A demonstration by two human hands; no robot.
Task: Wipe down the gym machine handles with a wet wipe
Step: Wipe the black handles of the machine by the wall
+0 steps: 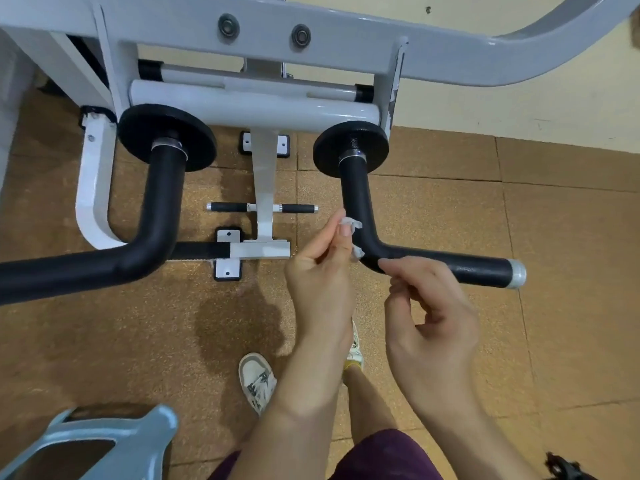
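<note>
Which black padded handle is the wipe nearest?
The right handle, ending in a silver cap; the left hand pinches the wipe beside its bend. The left handle lies apart.

Dressed in dark maroon shorts (384,455) of soft, matte cloth, cut off by the lower edge of the view. Bare-legged below the shorts, down to a yellow sock (353,366) at the ankle. Shod in white low trainers well ahead of the shorts: left shoe (257,379) with rounded toe, pale laces and dark grey marks along the side; right shoe (356,346) mostly hidden behind a forearm, white with faint markings. Bare along both forearms, from beside the shorts up to the left hand (322,282) and right hand (429,323).
</note>
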